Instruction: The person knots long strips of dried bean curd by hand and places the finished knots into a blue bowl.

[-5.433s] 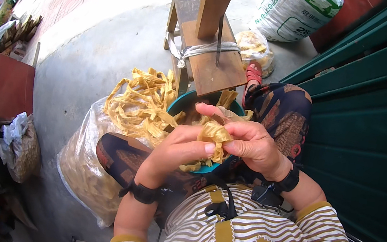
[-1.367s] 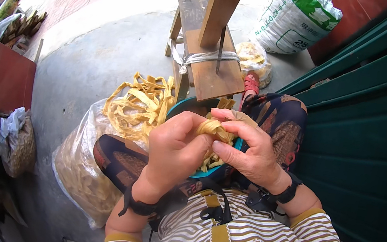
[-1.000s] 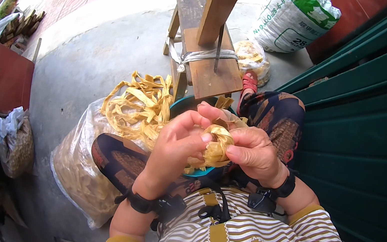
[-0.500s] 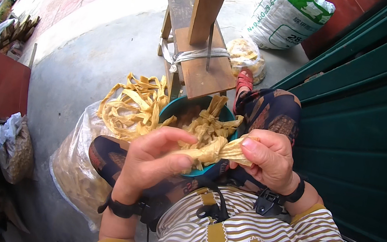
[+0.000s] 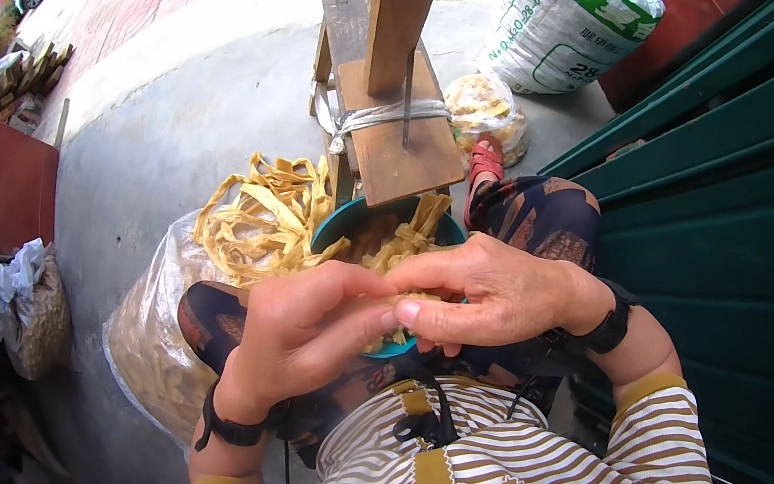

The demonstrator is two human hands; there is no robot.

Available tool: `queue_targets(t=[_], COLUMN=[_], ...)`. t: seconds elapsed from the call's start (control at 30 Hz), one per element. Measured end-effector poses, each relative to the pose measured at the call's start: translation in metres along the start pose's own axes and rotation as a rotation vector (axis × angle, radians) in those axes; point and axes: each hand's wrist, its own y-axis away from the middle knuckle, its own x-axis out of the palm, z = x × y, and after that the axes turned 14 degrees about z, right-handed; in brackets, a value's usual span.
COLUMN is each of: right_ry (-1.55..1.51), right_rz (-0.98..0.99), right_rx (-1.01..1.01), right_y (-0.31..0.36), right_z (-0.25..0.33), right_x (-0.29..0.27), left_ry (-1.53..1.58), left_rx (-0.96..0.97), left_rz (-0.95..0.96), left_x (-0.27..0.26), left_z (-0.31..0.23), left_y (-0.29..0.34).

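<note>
We judge the step in hand to be fingertip work on a yellow strip [image 5: 421, 297], mostly hidden where both hands' fingers meet. The right hand [image 5: 516, 288] seems to pinch it between thumb and forefinger; we cannot tell whether the left hand [image 5: 300, 330] grips it too. Just below the fingers sits the teal tub [image 5: 333, 224]. The next move calls for a firm, gentle pinch.

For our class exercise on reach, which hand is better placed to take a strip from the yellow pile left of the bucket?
Probably the left hand: it is nearer the yellow pile, which lies on its side of the teal bucket; the right hand is farther.
</note>
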Motion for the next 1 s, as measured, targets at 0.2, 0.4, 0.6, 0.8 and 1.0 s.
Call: queue_targets(t=[0.2, 0.4, 0.6, 0.8, 1.0], right_ry=[0.078, -0.263, 0.631, 1.018, 0.712], right_rz=[0.256, -0.096, -0.728, -0.889, -0.869], right_rx=[-0.064, 0.167, -0.128, 0.07, 0.145], right_y=[0.015, 0.013, -0.014, -0.026, -0.013], right_z=[-0.026, -0.038, -0.059, -0.068, -0.057], right_x=[0.007, -0.028, -0.076, -0.08, -0.056], left_ry=[-0.23, 0.123, -0.018, -0.265, -0.067], left_rx=[0.2, -0.137, -0.109, -0.185, -0.229], left_rz=[0.15, 0.038, -0.189, -0.346, -0.426], left_x=[-0.015, -0.019, -0.031, -0.017, -0.026], left_z=[-0.007, 0.037, 0.062, 0.081, 0.082], left_y=[0.006, -0.025, -0.096, -0.119, -0.08])
